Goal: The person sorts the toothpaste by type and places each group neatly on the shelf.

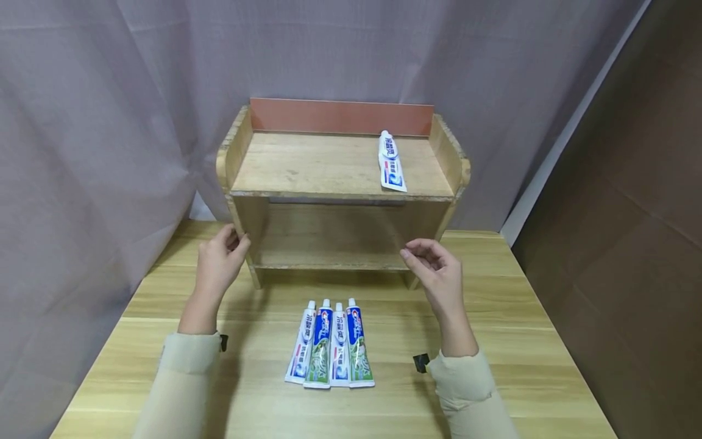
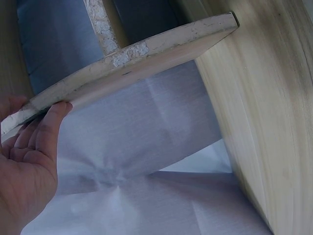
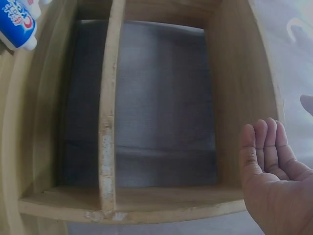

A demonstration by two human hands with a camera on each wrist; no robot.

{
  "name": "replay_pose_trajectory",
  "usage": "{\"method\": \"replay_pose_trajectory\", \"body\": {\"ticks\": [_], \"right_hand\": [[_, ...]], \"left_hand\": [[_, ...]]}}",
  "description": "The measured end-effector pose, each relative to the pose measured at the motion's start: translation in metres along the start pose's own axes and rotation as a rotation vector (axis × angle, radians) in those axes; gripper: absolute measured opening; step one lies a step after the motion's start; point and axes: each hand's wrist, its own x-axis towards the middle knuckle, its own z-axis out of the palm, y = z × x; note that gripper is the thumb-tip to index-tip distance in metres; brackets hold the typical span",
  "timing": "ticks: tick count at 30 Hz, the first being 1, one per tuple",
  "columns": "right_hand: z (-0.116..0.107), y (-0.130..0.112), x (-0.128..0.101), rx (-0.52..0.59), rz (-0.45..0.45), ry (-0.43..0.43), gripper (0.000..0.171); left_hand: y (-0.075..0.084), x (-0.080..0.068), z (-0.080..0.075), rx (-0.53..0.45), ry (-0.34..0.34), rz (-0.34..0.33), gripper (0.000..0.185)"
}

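A small two-tier wooden shelf [image 1: 312, 158] stands on the table. My left hand [image 1: 219, 253] grips the front edge of its left side panel; the left wrist view shows thumb and fingers on opposite faces of that panel [image 2: 146, 54]. Near the shelf's right front side is my right hand [image 1: 436, 271], its fingers loosely bent with nothing between them. One white toothpaste tube [image 1: 391, 161] lies on the top tier, toward the right. On the table before the shelf lie several toothpaste tubes side by side, white ones [image 1: 340, 347] alternating with blue-and-green ones [image 1: 359, 350].
The wood-grained table [image 1: 263, 402] carries the shelf and tubes. A grey curtain [image 1: 329, 49] hangs behind and to the left. A brown panel [image 1: 620, 201] rises along the right side. A reddish-brown strip [image 1: 340, 117] backs the top tier.
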Motion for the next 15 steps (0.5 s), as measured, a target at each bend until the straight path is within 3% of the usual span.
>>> {"method": "replay_pose_trajectory", "body": {"ticks": [7, 15], "right_hand": [[0.000, 0.004, -0.004, 0.011, 0.044, 0.014, 0.024], [-0.001, 0.014, -0.012, -0.051, 0.085, 0.022, 0.021]], "left_hand": [[0.001, 0.000, 0.000, 0.005, 0.017, 0.009, 0.026], [0.000, -0.001, 0.001, -0.008, 0.013, 0.014, 0.025]]}}
